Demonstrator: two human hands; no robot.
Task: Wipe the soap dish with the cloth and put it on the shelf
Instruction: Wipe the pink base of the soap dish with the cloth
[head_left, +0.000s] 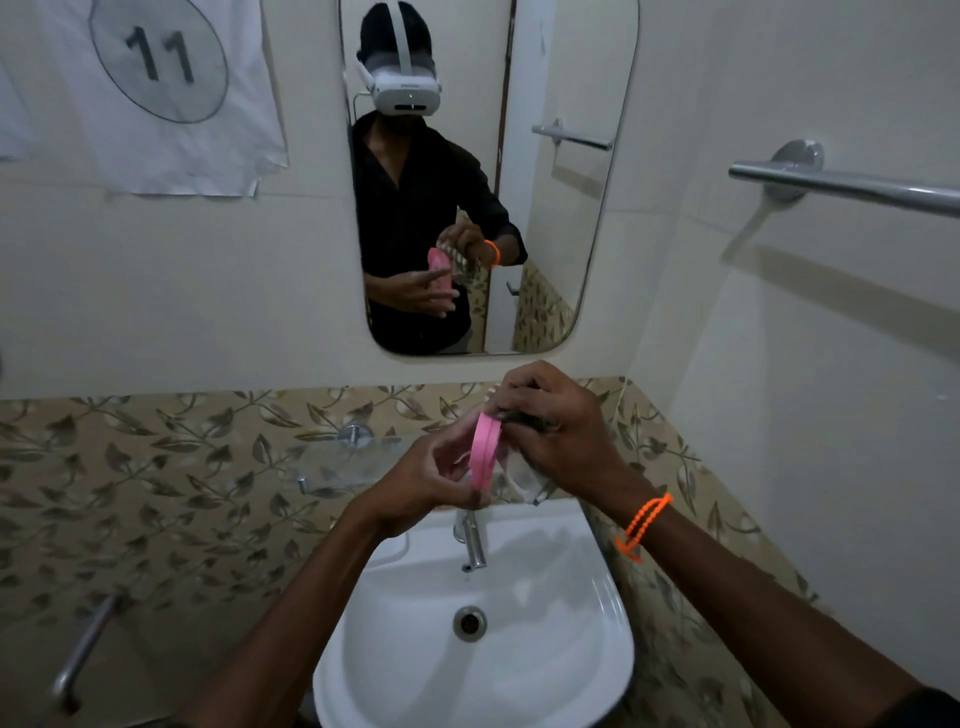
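Observation:
A pink soap dish (484, 453) stands on edge above the basin, held from the left by my left hand (427, 480), whose fingers curl round its lower rim. My right hand (550, 431) grips a pale cloth (524, 475) and presses it against the dish's right face. The cloth hangs down below my right palm and is mostly covered by it. A clear glass shelf (353, 465) is fixed to the leaf-patterned tile just left of my hands, behind the left hand.
A white basin (587, 597) with a chrome tap (472, 540) lies directly under my hands. A mirror (571, 234) hangs above, a chrome towel bar (852, 184) on the right wall, a chrome pipe (83, 649) at lower left, a numbered paper (156, 93) at upper left.

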